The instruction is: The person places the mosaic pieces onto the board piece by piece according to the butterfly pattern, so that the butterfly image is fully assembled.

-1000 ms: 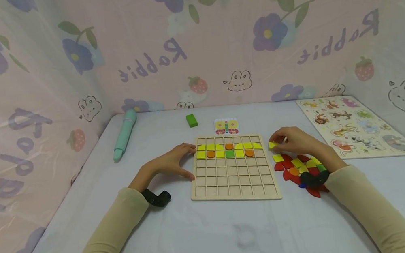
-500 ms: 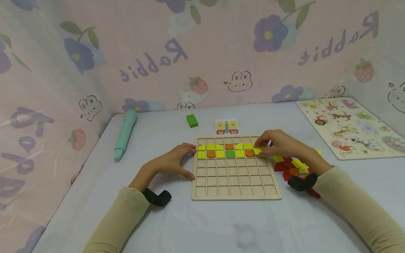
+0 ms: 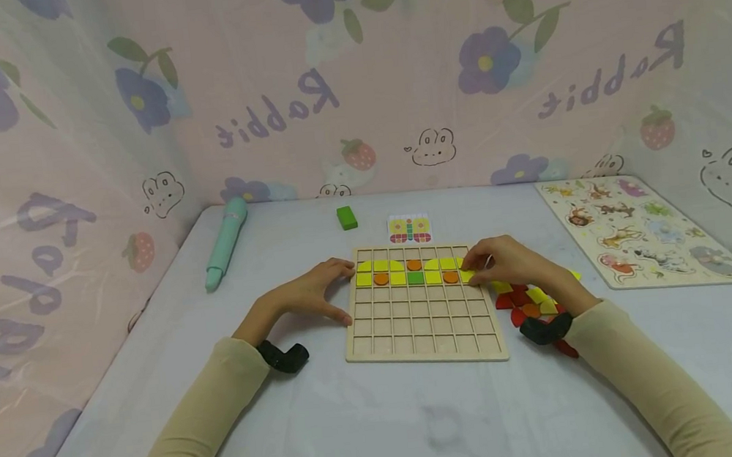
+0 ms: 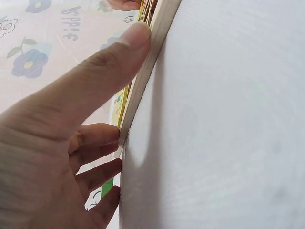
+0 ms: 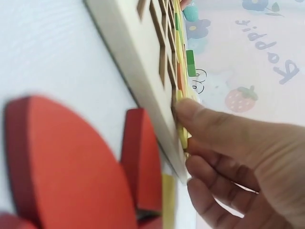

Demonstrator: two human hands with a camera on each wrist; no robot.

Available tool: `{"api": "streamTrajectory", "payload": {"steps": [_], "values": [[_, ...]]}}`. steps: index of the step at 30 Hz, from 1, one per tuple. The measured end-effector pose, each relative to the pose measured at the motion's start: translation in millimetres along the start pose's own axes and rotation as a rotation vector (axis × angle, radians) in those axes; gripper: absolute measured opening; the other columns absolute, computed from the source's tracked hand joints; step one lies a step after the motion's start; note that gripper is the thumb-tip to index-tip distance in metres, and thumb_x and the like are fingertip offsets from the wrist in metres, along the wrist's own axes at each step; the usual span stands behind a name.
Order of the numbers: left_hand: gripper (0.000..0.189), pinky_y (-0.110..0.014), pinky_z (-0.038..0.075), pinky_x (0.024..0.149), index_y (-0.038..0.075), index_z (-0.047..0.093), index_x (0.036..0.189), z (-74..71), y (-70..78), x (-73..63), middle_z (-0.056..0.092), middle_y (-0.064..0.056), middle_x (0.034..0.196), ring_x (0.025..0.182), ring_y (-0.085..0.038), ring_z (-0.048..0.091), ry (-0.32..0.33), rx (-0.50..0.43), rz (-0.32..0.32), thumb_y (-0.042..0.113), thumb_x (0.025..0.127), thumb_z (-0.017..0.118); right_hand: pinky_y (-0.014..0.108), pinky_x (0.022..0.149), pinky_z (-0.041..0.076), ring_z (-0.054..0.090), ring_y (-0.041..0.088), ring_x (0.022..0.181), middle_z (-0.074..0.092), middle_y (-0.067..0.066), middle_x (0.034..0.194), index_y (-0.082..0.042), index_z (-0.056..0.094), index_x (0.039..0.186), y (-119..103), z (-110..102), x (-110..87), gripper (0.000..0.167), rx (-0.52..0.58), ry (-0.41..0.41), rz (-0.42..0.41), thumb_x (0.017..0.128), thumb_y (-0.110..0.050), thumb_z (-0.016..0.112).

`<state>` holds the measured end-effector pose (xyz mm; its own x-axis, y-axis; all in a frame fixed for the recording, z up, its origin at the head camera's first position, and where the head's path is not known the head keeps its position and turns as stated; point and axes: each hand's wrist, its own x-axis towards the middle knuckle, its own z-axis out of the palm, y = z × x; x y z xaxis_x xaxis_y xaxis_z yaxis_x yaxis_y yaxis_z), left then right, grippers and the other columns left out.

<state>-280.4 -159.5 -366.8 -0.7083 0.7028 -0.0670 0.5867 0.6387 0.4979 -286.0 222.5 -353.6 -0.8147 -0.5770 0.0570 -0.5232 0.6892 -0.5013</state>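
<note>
A wooden grid board [image 3: 426, 355] lies on the table with yellow, orange and green pieces in its upper rows; the lower cells are bare. My right hand [image 3: 516, 259] pinches a yellow tile [image 5: 181, 129] between thumb and fingers at the right end of the second filled row. In the right wrist view the tile sits at the board's edge, partly covered by the thumb. On the other side my left hand [image 3: 306, 292] rests against the board's left edge, thumb and fingers spread. A small card [image 3: 409, 229] with a butterfly pattern lies just behind the board.
Red, yellow and orange pieces [image 3: 517, 298] lie heaped right of the board, partly under the right wrist. A green block [image 3: 347, 218] stands behind. At the far left lies a mint-green stick-shaped thing [image 3: 226, 245]; an animal puzzle board [image 3: 688, 279] is at the right.
My right hand has carried the yellow tile leftward from beside the heap onto the board's right end, staying there over the last half second. The left hand has not moved.
</note>
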Motion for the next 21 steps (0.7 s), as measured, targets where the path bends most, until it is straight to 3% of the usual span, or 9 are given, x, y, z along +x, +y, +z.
{"api": "streamTrajectory", "payload": {"steps": [8,16,21], "values": [[0.086,-0.046,0.020,0.113,0.006,0.041,0.137,-0.4,1.7,0.0,0.031,-0.011,0.146,0.138,-0.028,0.022,-0.001,0.001,-0.005,0.044,0.070,0.079,0.029,0.074,0.052,0.057,0.014,0.081,0.066,0.001,0.094,-0.008,0.070,0.099,0,-3,-2.2,0.024,-0.013,0.023,-0.020,0.078,-0.018,0.076],[0.088,-0.045,0.019,0.113,0.008,0.039,0.139,-0.7,1.1,1.2,0.030,-0.009,0.148,0.139,-0.027,0.021,-0.007,-0.002,-0.012,0.046,0.070,0.079,0.028,0.074,0.051,0.057,0.016,0.080,0.067,0.001,0.089,-0.007,0.069,0.097,-1,-27,-18.5,0.017,-0.051,0.201,-0.014,0.083,-0.017,0.071],[0.087,-0.046,0.020,0.113,0.007,0.040,0.138,-0.3,0.2,0.5,0.029,-0.010,0.148,0.138,-0.028,0.021,-0.008,-0.004,-0.011,0.046,0.070,0.078,0.023,0.072,0.050,0.056,0.014,0.078,0.065,-0.002,0.086,-0.009,0.069,0.095,7,-26,-32.6,0.014,-0.065,0.165,0.020,0.084,-0.018,0.071]]}}
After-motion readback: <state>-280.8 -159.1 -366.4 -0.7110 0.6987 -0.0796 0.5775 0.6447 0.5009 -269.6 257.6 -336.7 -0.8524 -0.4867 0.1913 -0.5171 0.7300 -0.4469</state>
